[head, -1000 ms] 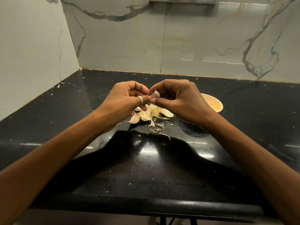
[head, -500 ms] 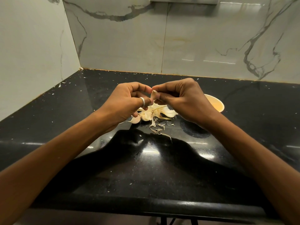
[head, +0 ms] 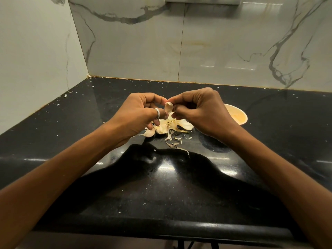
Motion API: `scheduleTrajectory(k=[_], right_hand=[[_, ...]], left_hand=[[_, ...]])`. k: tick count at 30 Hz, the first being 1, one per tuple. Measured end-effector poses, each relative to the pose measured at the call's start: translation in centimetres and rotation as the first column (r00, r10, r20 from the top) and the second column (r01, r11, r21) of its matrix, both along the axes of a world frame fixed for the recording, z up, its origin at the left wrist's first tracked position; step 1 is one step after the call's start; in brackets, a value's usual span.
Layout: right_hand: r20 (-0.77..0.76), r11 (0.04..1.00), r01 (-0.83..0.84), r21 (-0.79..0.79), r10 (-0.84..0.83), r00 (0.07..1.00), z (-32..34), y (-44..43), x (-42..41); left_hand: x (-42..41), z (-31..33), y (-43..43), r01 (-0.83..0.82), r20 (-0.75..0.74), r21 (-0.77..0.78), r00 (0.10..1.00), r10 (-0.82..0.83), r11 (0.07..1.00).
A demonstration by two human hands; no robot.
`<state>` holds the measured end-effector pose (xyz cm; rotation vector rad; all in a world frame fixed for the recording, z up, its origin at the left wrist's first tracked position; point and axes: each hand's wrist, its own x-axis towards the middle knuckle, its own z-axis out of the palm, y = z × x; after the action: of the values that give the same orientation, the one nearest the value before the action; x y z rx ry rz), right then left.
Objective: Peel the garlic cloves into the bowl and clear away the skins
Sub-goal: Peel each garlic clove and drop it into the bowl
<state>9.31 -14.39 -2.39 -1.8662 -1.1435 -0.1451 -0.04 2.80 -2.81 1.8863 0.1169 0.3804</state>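
Garlic clove (head: 168, 109), pale, partly skinned, held up at frame centre, above the counter and between both hands. Left hand (head: 142, 115) curled, thumb and forefinger tips closed on the clove's left side; silver ring (head: 157, 113) on one finger. Right hand (head: 203, 112) also curled, pinching the clove from the right with thumb and fingertips; which finger has the loose skin cannot be told. Directly under the hands, lying on the counter: a heap of unpeeled cloves and papery skins (head: 167, 126), cream and yellowish. Dry skin shreds (head: 175, 143) trail from the heap toward the lower part of the frame. Small pale bowl (head: 237, 116) stands just right of the right hand, half hidden behind it; contents not readable. Black polished countertop (head: 89, 123) fills the lower half of the frame, speckled with white flecks, brightest toward the far edge and left corner. Marble-veined wall panels (head: 215, 42) across the upper frame, meeting in a corner at upper left. Both forearms enter from the bottom corners.
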Motion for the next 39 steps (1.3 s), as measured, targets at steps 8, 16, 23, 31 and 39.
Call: scheduleTrajectory(k=[8, 16, 23, 31, 39], right_hand=[[0.004, 0.995, 0.085, -0.061, -0.085, 0.996, 0.0, 0.0, 0.3], [-0.247, 0.999, -0.021, 0.047, 0.032, 0.968, -0.1, 0.4, 0.1], [-0.231, 0.999, 0.038, 0.032, -0.029, 0.973, 0.1, 0.3, 0.3], [-0.136, 0.997, 0.024, -0.075, -0.034, 0.99, -0.2, 0.4, -0.1], [-0.101, 0.983, -0.026, -0.184, 0.007, 0.995, -0.2, 0.2, -0.5]], left_hand=[[0.0, 0.0, 0.1, -0.018, 0.009, -0.037, 1.0, 0.019, 0.999], [0.2, -0.4, 0.1, 0.012, 0.033, -0.001, 0.999, -0.012, 1.0], [0.3, -0.7, 0.1, 0.002, 0.118, 0.118, 0.993, -0.016, 0.993], [0.8, -1.8, 0.5, -0.212, 0.415, 0.52, 0.909, -0.029, 0.828], [0.9, -2.3, 0.7, -0.245, 0.438, 0.655, 0.894, -0.095, 0.715]])
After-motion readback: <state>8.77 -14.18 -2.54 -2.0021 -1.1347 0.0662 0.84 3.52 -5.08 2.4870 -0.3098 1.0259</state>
